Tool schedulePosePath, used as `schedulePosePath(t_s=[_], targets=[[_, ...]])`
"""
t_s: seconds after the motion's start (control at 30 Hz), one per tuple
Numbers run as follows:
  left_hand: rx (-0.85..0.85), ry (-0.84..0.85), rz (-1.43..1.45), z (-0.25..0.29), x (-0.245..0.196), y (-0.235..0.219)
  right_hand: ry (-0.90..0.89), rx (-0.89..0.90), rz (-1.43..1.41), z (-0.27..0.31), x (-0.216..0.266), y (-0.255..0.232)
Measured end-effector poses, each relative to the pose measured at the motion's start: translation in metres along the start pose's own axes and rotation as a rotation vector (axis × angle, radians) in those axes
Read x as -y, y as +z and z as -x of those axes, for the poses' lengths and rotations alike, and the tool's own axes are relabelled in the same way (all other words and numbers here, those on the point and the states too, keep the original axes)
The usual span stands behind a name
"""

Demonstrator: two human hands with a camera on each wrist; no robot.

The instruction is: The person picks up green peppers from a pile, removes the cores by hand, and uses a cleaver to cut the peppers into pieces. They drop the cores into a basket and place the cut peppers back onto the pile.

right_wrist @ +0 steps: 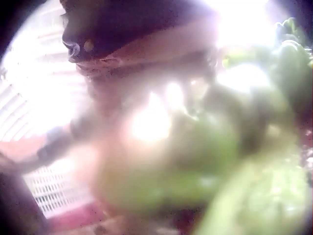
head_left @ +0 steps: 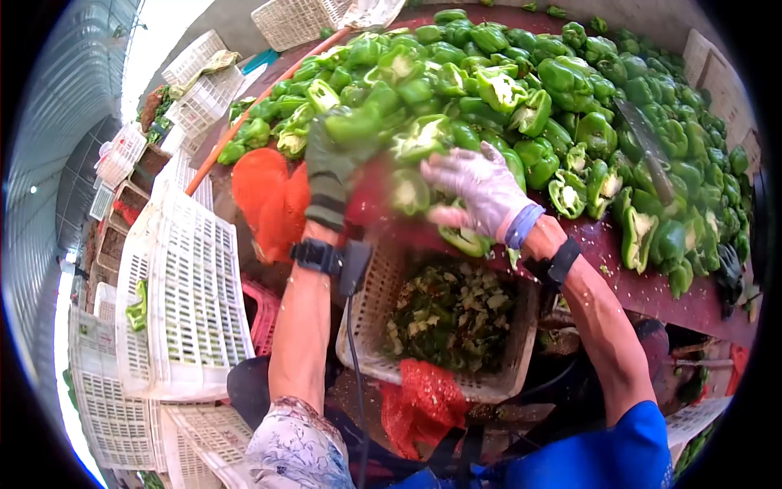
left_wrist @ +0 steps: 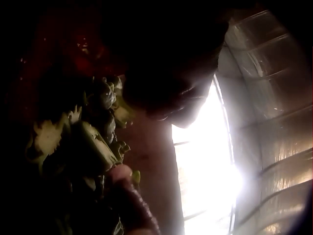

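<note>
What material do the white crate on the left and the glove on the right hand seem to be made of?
White crate: looks like rigid moulded plastic with a matte finish, judging by its regular grid of slots. Glove on the right hand: seems a thin knitted fabric, pale and wrinkled, with a purple cuff; the blur leaves this uncertain.

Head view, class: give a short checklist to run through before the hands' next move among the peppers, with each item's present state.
1. Left hand gloved: ok.
2. Right hand gloved: ok.
3. Hands sharply seen, grip clear: cannot tell, both blurred.
4. Basket of scraps sits below the table edge: ok.
5. Knife lies apart from both hands: ok.
6. Wrist views usable: not ok, dark or blurred.
</note>
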State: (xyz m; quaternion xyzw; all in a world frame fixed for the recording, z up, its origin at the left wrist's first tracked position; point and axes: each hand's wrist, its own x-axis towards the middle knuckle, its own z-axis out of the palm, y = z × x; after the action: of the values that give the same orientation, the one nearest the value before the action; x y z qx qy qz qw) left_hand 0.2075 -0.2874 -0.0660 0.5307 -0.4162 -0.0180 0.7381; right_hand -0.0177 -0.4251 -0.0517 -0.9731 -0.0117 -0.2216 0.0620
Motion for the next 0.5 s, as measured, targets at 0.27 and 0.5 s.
schedulePosePath(t_s=[0.27, 0.5], targets=[[0.345, 0.177, -0.23, 0.137, -0.103, 0.07, 0.328, 0.017, -1.191, 0.055, 0.064, -0.037], [0.346, -0.187, 0.012, 0.201, -0.143, 0.063, 0.326, -0.207, -1.361, 0.129, 0.111, -0.046]])
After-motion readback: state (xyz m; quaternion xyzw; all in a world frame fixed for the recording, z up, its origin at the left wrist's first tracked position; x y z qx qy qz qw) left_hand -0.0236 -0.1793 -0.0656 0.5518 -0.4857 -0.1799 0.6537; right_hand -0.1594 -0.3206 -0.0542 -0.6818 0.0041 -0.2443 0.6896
